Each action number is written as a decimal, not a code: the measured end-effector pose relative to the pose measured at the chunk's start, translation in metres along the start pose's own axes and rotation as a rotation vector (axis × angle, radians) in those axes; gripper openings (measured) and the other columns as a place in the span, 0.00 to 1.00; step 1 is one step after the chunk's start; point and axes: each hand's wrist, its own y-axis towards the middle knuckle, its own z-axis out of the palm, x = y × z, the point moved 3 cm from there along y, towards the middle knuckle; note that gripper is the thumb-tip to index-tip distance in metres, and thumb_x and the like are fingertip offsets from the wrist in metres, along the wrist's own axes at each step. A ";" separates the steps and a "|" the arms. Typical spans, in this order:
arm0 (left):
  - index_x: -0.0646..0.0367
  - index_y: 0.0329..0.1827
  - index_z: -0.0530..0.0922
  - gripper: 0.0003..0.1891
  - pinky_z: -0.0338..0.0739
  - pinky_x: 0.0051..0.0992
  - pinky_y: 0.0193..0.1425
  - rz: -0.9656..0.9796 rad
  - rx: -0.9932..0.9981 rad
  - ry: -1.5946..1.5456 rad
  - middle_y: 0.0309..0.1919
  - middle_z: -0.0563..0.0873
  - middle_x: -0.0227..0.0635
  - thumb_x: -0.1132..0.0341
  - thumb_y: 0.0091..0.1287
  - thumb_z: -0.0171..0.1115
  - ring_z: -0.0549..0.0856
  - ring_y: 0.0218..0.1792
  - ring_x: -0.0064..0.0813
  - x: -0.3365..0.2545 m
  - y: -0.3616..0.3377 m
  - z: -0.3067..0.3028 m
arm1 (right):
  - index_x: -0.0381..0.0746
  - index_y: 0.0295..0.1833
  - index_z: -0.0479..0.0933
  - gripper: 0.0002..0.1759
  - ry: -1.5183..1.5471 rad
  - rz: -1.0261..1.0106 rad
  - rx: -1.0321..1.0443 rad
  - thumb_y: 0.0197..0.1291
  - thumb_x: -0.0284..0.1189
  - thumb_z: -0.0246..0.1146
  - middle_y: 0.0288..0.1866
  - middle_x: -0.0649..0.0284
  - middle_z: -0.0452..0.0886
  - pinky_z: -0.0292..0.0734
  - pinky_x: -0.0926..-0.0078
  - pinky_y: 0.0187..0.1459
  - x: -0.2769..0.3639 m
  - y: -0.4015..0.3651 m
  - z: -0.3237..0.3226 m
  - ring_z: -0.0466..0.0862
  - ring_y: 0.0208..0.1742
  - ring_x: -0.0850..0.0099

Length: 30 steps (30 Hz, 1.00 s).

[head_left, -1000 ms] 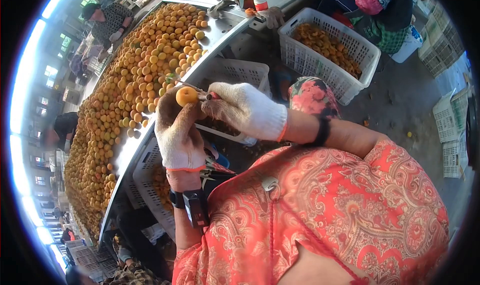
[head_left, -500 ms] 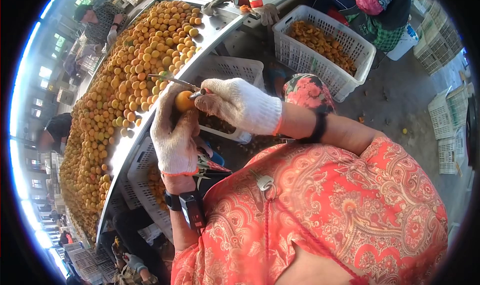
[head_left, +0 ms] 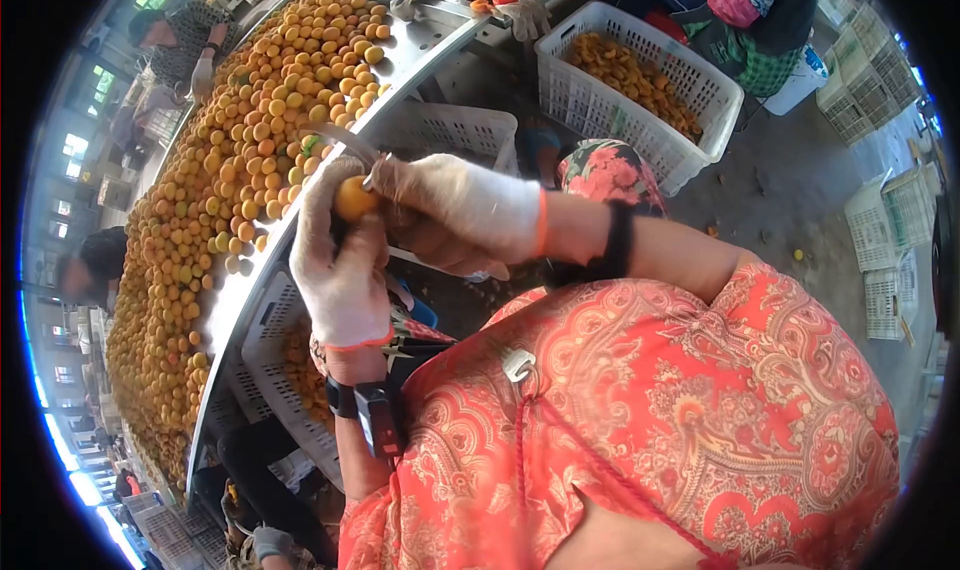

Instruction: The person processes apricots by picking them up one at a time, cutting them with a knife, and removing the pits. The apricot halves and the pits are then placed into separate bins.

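Note:
My left hand (head_left: 345,270), in a white knitted glove, is closed around an orange-yellow apricot (head_left: 356,199). Pressed close against it from the right, my right hand (head_left: 470,210), also gloved, grips a knife. The thin curved knife blade (head_left: 343,138) sticks out past the thumb and points left, above the fruit. A small metal tip shows at the apricot's upper right side. Most of the handle is hidden in the right glove. Both hands are in front of the metal table edge, beside a large heap of apricots (head_left: 255,150).
Below the sloping metal table (head_left: 228,295) stand white crates, one (head_left: 270,345) holding orange fruit pieces. Another crate (head_left: 550,70) of cut fruit is on the floor at upper right, near a seated person (head_left: 755,30). Stacked crates (head_left: 885,230) line the right. Other people work across the table.
My right hand has turned and its fingers curl lower beside the left hand. The knife blade has tilted and blurs slightly. The apricot stays in my left hand; the whole view shifts a little.

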 end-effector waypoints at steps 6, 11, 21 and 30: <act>0.65 0.65 0.73 0.24 0.71 0.19 0.34 -0.154 -0.039 -0.768 0.44 0.82 0.33 0.70 0.65 0.65 0.77 0.33 0.20 0.023 0.013 0.005 | 0.43 0.34 0.71 0.28 -0.199 -0.347 0.115 0.72 0.58 0.53 0.19 0.75 0.65 0.54 0.82 0.13 0.006 -0.015 0.011 0.62 0.14 0.84; 0.66 0.67 0.71 0.31 0.80 0.34 0.54 -0.115 -0.043 -0.948 0.51 0.83 0.44 0.70 0.60 0.70 0.84 0.49 0.34 0.026 0.014 0.003 | 0.33 0.35 0.74 0.25 -0.670 -0.591 -0.248 0.74 0.46 0.57 0.26 0.62 0.79 0.71 0.71 0.35 0.000 -0.009 0.004 0.73 0.30 0.71; 0.65 0.63 0.75 0.24 0.79 0.37 0.60 -0.127 0.004 -0.946 0.51 0.84 0.46 0.71 0.63 0.69 0.84 0.53 0.41 0.020 0.011 0.009 | 0.33 0.41 0.75 0.19 -1.119 -0.634 -0.448 0.69 0.42 0.62 0.33 0.42 0.80 0.75 0.55 0.35 -0.003 -0.018 0.004 0.83 0.40 0.43; 0.60 0.64 0.75 0.23 0.80 0.38 0.54 -0.119 -0.036 -0.986 0.49 0.85 0.43 0.66 0.68 0.67 0.83 0.50 0.42 0.008 0.008 0.029 | 0.32 0.54 0.74 0.20 -1.152 -0.691 -0.481 0.71 0.40 0.58 0.37 0.42 0.82 0.78 0.58 0.40 -0.001 -0.021 0.010 0.82 0.43 0.42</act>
